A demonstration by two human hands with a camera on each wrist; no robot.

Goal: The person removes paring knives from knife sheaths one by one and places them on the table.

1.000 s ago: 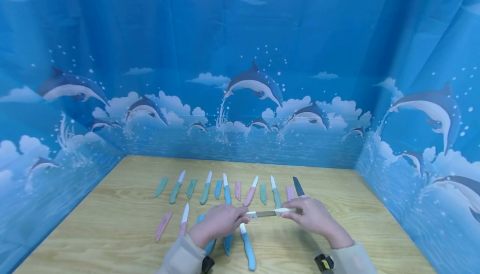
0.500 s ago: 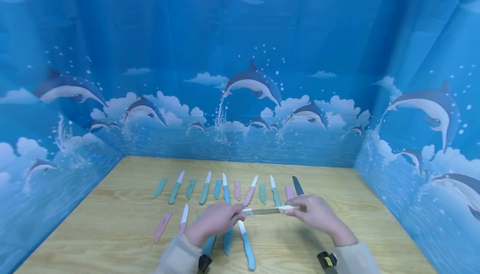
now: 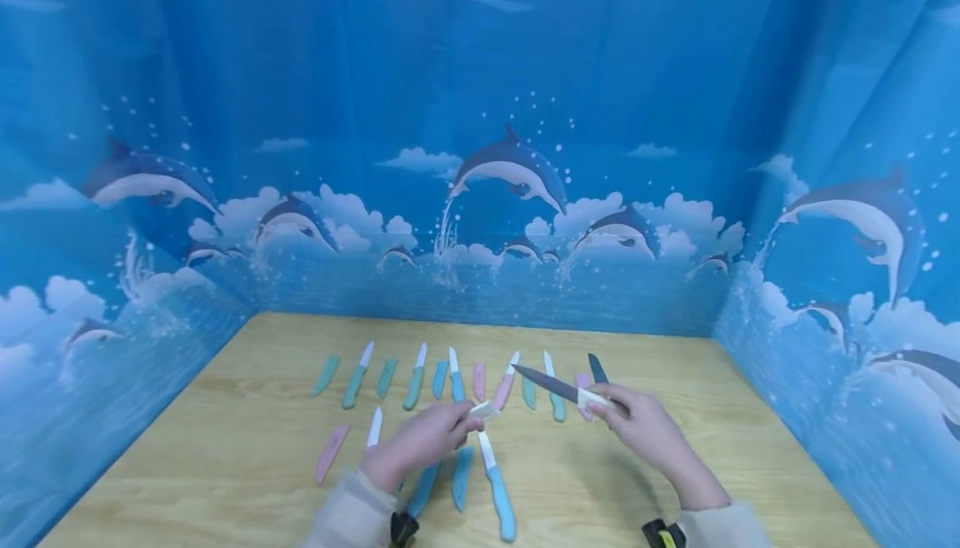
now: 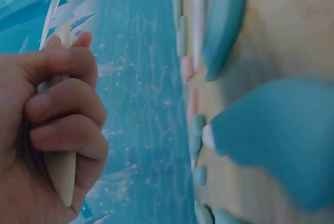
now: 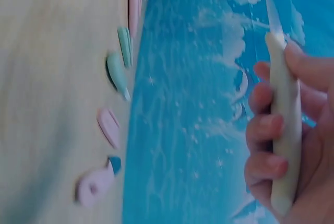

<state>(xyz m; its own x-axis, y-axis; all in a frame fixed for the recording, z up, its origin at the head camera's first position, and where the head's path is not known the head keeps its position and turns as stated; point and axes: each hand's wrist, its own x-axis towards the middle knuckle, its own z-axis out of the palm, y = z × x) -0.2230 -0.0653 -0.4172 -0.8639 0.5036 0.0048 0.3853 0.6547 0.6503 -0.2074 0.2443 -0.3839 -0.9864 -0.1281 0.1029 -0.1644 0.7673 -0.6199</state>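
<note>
My right hand [image 3: 637, 429] grips the white handle of a knife [image 3: 551, 384] above the wooden table [image 3: 675, 381]. Its bare dark blade points left and slightly away from me. In the right wrist view the cream handle [image 5: 284, 130] lies inside curled fingers [image 5: 266, 130] and the blade [image 5: 272, 12] sticks out past them. My left hand [image 3: 423, 441] holds the matching white sheath [image 3: 483, 410], clear of the blade by a short gap. The left wrist view shows that sheath [image 4: 60, 174] wrapped by my fingers [image 4: 62, 104].
A back row of several small knives and loose sheaths in green, blue and pink [image 3: 411, 374] lies across the table. Nearer me lie a pink sheath [image 3: 328, 453], a blue-handled knife [image 3: 497, 490] and blue sheaths [image 3: 461, 478]. Blue dolphin cloth [image 3: 510, 173] walls three sides.
The knife was sheathed and held level between both hands. Now it is drawn out: my right hand has swung the bare blade up and right, while my left keeps the sheath.
</note>
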